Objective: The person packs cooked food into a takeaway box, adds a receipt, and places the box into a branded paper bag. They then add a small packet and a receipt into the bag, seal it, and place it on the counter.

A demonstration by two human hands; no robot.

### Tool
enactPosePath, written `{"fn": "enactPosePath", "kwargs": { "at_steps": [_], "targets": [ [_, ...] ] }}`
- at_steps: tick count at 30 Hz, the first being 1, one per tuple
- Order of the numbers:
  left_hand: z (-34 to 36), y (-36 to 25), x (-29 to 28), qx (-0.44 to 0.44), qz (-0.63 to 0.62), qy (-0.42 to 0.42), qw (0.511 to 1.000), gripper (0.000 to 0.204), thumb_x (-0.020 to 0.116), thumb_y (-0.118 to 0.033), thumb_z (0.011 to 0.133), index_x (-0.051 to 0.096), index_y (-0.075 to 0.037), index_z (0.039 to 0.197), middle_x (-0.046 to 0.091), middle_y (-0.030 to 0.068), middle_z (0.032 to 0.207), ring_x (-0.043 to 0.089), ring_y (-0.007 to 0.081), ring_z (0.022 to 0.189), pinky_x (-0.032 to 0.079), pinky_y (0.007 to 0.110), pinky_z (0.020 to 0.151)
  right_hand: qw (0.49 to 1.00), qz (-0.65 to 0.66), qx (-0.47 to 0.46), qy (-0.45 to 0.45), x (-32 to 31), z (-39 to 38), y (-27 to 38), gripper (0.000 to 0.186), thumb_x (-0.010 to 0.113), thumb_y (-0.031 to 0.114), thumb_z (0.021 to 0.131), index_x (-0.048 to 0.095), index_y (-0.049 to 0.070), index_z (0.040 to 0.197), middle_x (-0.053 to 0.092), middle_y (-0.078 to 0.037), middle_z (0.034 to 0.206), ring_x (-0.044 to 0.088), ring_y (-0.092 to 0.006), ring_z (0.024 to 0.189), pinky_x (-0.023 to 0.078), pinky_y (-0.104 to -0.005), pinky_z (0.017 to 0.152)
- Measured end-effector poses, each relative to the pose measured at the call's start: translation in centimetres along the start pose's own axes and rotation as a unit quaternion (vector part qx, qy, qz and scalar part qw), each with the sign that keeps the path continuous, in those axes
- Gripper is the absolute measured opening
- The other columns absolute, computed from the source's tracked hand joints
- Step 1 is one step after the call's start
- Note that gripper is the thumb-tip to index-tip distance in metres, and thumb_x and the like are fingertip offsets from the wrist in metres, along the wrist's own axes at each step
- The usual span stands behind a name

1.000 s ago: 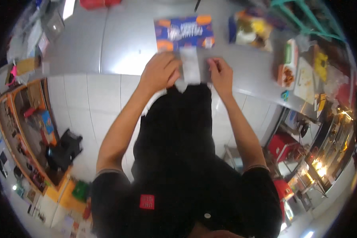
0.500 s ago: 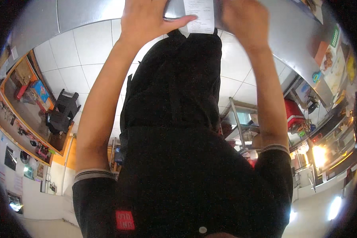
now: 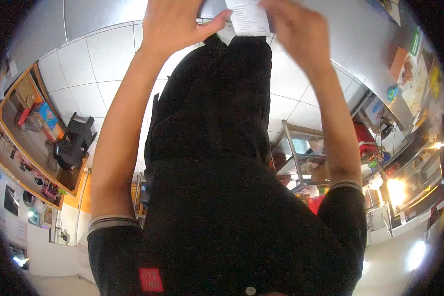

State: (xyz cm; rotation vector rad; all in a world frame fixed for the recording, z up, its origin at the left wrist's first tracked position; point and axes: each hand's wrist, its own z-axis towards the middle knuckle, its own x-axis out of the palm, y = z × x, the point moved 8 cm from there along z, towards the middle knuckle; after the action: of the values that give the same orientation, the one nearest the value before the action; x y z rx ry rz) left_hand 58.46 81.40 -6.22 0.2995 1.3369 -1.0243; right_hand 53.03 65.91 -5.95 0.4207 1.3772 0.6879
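Note:
A narrow white printed receipt (image 3: 250, 20) is at the top middle, its upper end cut off by the picture's edge. From its right side my right hand (image 3: 301, 32) grips the edge, fingers curled and slightly blurred. My left hand (image 3: 172, 24) is on the other side, with the thumb stretched out sideways and its tip by the receipt's left edge. The left fingers run out of view at the top, but the thumb stands well apart from them.
A grey metal counter (image 3: 350, 29) spans the top. At the right lie blue-handled scissors (image 3: 392, 93) near a cutting surface with food. A black stool (image 3: 77, 133) and an orange-edged shelf unit (image 3: 22, 106) stand at the left. Beside my right arm is a metal rack (image 3: 293, 153).
The receipt has tilted, its lower end swinging slightly right. My right hand has shifted a little left onto its edge. My left hand has moved slightly left, its thumb drawing back off the paper.

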Motion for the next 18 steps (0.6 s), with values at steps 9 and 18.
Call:
{"fn": "enactPosePath", "kwargs": {
  "at_steps": [9,18],
  "targets": [
    [-0.3,-0.4,0.5,0.018,0.026,0.017,0.999,0.048,0.067,-0.041,0.082,0.066,-0.027,0.128,0.046,0.0055,0.093,0.044,0.0242,0.084,0.033,0.038,0.074,0.973,0.067,0.198,-0.094,-1.3,-1.5,-2.2,0.011,0.064,0.006,0.091,0.072,0.001,0.097,0.070,-0.016,0.082,0.068,-0.0282,0.068,0.052,-0.0334,0.063],
    [0.4,-0.6,0.3,-0.019,0.037,0.043,0.998,0.051,0.069,-0.043,0.078,0.066,-0.027,0.127,0.044,0.0052,0.091,0.043,0.0245,0.085,0.033,0.039,0.074,0.996,-0.043,0.038,0.067,1.4,-1.0,1.4,0.010,0.061,0.006,0.088,0.068,0.006,0.094,0.070,-0.014,0.085,0.068,-0.0316,0.075,0.053,-0.0382,0.066]
  ]
}}
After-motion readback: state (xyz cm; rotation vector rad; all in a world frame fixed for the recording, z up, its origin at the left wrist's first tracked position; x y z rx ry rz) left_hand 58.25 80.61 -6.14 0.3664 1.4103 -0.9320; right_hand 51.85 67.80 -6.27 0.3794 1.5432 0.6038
